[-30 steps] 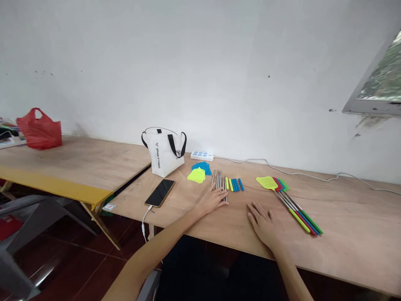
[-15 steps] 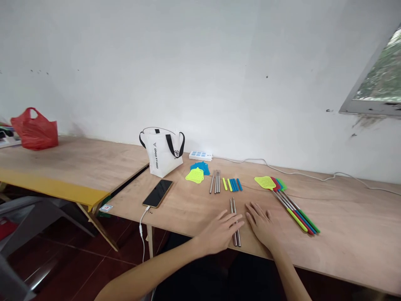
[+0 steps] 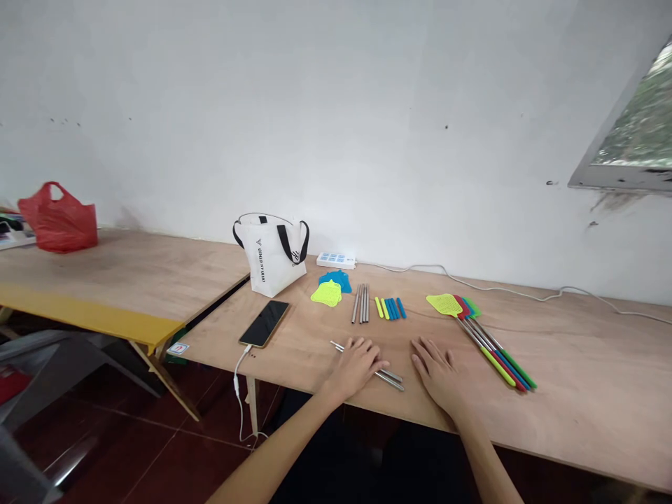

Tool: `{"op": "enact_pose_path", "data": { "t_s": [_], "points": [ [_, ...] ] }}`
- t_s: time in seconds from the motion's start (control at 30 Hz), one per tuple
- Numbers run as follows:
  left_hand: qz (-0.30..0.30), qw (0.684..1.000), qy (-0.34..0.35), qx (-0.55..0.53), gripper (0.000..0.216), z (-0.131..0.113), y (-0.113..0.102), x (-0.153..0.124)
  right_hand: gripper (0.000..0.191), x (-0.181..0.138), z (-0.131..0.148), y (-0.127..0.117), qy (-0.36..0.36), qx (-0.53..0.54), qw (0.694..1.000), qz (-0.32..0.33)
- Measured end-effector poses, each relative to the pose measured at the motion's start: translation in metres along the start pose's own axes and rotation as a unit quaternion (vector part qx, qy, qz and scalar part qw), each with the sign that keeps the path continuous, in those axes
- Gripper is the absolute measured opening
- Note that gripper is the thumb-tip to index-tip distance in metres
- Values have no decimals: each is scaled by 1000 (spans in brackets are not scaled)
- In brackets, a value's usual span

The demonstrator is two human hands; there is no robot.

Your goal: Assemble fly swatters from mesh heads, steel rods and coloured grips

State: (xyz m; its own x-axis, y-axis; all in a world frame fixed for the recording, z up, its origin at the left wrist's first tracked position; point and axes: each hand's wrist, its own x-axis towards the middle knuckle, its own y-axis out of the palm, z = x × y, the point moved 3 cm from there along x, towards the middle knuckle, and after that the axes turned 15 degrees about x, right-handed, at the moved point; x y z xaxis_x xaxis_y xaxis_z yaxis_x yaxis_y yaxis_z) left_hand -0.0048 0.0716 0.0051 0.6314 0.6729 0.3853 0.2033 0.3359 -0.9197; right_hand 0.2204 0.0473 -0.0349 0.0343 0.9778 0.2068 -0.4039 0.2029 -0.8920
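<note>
I see through my head camera a pale-brown wooden table (image 3: 593, 392) bearing a white bag with black handles (image 3: 273, 262), a black phone (image 3: 265, 323), a white power strip (image 3: 336, 260), flat yellow and blue plastic swatter heads (image 3: 326, 294), slim silver metal rods (image 3: 361, 304), short yellow and blue tubular grips (image 3: 393, 309) and four multicoloured fly swatters (image 3: 496, 364).

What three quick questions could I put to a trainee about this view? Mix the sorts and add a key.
1. What lies directly under the left hand?
A. the bag
B. two rods
C. the red sack

2. True or false: the right hand is touching the phone.

3. How many swatters with coloured handles lie together to the right of the right hand?

Key:
1. B
2. False; it rests on the table.
3. Four: yellow, red, blue and green.
</note>
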Motion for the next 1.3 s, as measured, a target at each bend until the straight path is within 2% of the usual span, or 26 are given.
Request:
{"op": "enact_pose_path", "data": {
  "t_s": [0.07, 0.17, 0.37, 0.5, 0.63, 0.8, 0.9, 1.03, 1.17, 1.3],
  "points": [
    [0, 999, -51, 0, 39, 5, 3, 0, 55, 0, 1, -1, 6, -3, 1000, 5],
    [-2, 997, -80, -12, 41, 11, 4, -1, 55, -1, 2, -2, 10, -9, 1000, 12],
    [18, 994, -17, -111, 36, 20, -5, -13, 55, 0, -1, 0, 4, -10, 1000, 5],
    [36, 993, -4, -113, 28, 23, -2, -15, 56, 1, -3, 1, 5, -13, 1000, 4],
    [28, 994, -13, -104, 28, 22, 1, -13, 55, 0, -6, 2, -3, -5, 1000, -4],
    [18, 995, -7, -96, 28, 19, 0, -16, 53, 4, -2, 3, -54, 21, 998, -34],
    [14, 995, -6, -94, 30, 19, -1, -17, 50, 18, 14, 0, -102, 15, 994, -44],
    [16, 996, -5, -87, 32, 18, -3, -17, 47, 56, 50, -2, -163, -34, 985, -36],
    [30, 996, -9, -83, 31, 18, -3, -16, 44, 99, 75, 6, -149, -69, 986, -20],
    [36, 996, -10, -79, 29, 17, -2, -15, 43, 124, 85, 19, -131, -72, 989, -22]
  ]
}}
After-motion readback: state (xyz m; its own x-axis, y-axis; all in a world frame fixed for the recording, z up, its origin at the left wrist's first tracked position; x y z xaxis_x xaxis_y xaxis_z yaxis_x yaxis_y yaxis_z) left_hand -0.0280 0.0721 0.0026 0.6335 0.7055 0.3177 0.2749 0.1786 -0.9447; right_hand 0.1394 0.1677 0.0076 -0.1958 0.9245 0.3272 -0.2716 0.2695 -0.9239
